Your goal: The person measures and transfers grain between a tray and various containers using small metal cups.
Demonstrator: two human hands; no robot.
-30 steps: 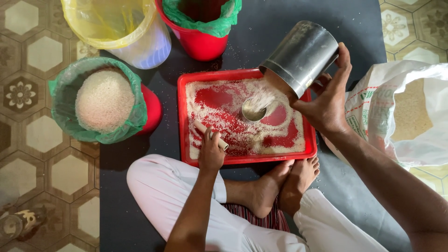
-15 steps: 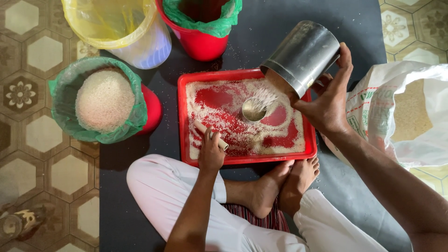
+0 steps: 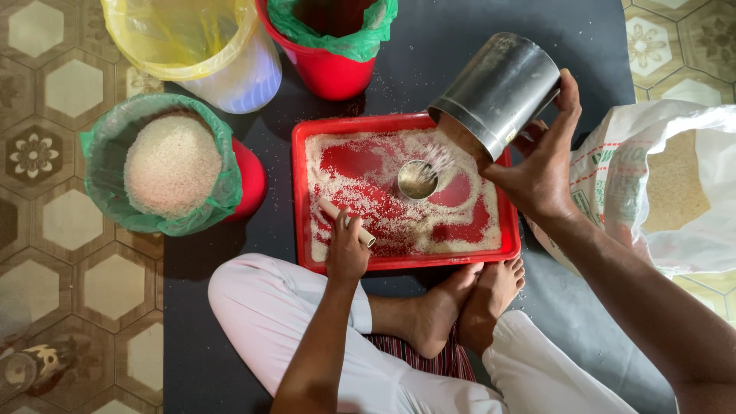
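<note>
A red tray [image 3: 300,192] lies on the dark mat in front of my crossed legs, with white rice grains scattered over it. A small metal cup [image 3: 416,180] stands in the tray's middle. My right hand [image 3: 540,165] holds a large steel can [image 3: 498,92] tilted mouth-down over the tray's right edge, and grains fall from it toward the small cup. My left hand [image 3: 345,249] rests at the tray's near edge, gripping a short pale stick [image 3: 349,223] that lies across the rice.
A red bucket lined with green plastic and heaped with rice [image 3: 172,165] stands left of the tray. Behind are a white bucket with a yellow liner [image 3: 195,46] and a red bucket with a green liner [image 3: 333,38]. An open white sack of rice [image 3: 667,184] lies at the right.
Grains have begun to stream from the tilted can toward the small cup. Both hands stay almost in place.
</note>
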